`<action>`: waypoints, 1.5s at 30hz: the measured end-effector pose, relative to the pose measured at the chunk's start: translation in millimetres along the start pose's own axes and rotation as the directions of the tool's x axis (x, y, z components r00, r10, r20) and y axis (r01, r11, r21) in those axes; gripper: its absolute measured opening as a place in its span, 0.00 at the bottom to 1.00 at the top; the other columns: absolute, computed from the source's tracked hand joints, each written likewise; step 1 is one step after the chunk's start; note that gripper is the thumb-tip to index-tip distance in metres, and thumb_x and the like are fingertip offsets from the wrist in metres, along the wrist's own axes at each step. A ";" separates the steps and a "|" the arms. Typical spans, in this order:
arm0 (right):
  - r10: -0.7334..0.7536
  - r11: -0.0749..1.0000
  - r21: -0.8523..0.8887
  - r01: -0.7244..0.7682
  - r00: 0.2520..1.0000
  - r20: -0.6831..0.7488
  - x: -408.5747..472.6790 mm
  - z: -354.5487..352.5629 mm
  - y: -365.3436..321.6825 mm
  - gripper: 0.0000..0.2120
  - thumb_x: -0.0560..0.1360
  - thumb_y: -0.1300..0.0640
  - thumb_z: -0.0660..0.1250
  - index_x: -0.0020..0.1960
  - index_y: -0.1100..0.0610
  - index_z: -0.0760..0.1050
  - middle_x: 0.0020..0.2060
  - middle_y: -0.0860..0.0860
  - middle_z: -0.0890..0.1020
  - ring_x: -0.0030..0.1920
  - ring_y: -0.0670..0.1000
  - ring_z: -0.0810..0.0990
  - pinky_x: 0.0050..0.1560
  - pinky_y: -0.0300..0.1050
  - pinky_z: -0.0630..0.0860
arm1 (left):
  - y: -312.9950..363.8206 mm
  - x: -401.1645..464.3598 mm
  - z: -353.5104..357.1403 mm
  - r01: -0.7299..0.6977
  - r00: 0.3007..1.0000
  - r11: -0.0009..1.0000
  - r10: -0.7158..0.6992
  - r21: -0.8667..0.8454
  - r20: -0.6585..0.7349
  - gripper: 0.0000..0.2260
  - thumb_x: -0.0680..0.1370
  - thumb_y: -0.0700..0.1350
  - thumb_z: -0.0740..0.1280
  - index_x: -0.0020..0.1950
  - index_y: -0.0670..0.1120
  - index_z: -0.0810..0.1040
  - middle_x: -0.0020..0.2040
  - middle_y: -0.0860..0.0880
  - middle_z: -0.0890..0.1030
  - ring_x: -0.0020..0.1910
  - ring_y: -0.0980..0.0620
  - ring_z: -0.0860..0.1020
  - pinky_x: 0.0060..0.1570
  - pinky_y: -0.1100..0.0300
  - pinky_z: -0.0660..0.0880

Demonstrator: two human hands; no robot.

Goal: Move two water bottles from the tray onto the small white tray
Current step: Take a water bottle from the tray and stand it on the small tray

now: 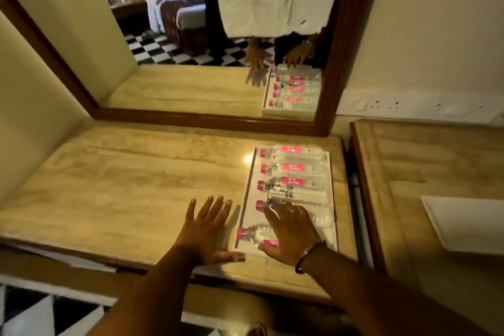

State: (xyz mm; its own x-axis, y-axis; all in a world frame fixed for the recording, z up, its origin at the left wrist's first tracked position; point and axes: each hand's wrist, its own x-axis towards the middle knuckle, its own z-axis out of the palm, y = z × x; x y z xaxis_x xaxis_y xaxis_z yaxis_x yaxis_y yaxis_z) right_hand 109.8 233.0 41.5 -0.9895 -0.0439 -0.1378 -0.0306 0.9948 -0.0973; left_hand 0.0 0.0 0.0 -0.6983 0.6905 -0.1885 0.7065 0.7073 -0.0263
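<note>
A white tray (250,185) lies on the marble counter, holding several clear water bottles with pink caps and pink labels, all lying on their sides. My right hand (290,229) hovers flat with fingers spread over the two nearest bottles (252,233), (319,215), touching or just above them. My left hand (206,226) rests open on the counter just left of the tray, its thumb by the tray's front corner. The small white tray (466,224) sits on the separate counter at the right edge.
A wood-framed mirror (191,63) stands at the back of the counter (122,185) and reflects the tray and hands. A dark gap (354,194) separates this counter from the right-hand counter. Wall sockets (409,105) sit behind. Checkered floor shows below.
</note>
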 end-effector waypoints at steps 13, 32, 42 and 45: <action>-0.033 0.997 0.062 0.036 0.999 -0.039 47.2 -12.6 -54.7 0.10 0.62 0.50 0.70 0.37 0.56 0.77 0.32 0.53 0.81 0.34 0.58 0.79 0.47 0.53 0.75 | 10.6 26.5 61.7 -0.084 0.989 0.985 0.101 -0.151 0.109 0.64 0.62 0.86 0.52 0.81 0.42 0.39 0.80 0.44 0.34 0.77 0.42 0.29 0.72 0.27 0.34; 0.317 0.840 0.525 -0.140 0.911 -0.265 -34.6 -86.0 40.5 0.19 0.65 0.45 0.74 0.49 0.54 0.75 0.42 0.49 0.79 0.40 0.51 0.78 0.36 0.37 0.74 | 8.7 28.6 62.6 -0.085 0.989 0.982 0.103 -0.167 0.103 0.63 0.61 0.87 0.50 0.81 0.45 0.36 0.80 0.44 0.35 0.78 0.43 0.32 0.73 0.28 0.34; 0.376 0.831 0.545 -0.108 0.832 -0.408 -68.9 -114.3 62.5 0.22 0.64 0.50 0.77 0.54 0.57 0.77 0.44 0.54 0.83 0.41 0.49 0.80 0.39 0.37 0.75 | 16.7 24.5 44.7 -0.049 0.985 0.981 0.078 -0.190 0.151 0.65 0.59 0.86 0.52 0.81 0.45 0.39 0.83 0.43 0.41 0.80 0.40 0.39 0.74 0.28 0.38; 0.423 0.797 0.603 -0.039 0.748 -0.511 -95.6 -144.3 88.7 0.22 0.64 0.47 0.76 0.54 0.50 0.76 0.42 0.44 0.81 0.41 0.41 0.81 0.39 0.36 0.78 | 27.3 26.1 23.8 -0.003 0.992 0.963 0.038 -0.268 0.122 0.67 0.57 0.86 0.54 0.80 0.46 0.34 0.83 0.43 0.42 0.81 0.38 0.44 0.75 0.29 0.43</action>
State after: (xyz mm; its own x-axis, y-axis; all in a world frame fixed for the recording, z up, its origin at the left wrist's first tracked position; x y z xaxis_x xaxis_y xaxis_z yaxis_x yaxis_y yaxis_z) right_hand 181.3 338.8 188.3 -0.8255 0.4352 0.3594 0.0993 0.7388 -0.6665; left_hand 3.8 33.7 -29.0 -0.6520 0.6929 -0.3079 0.6522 0.7196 0.2384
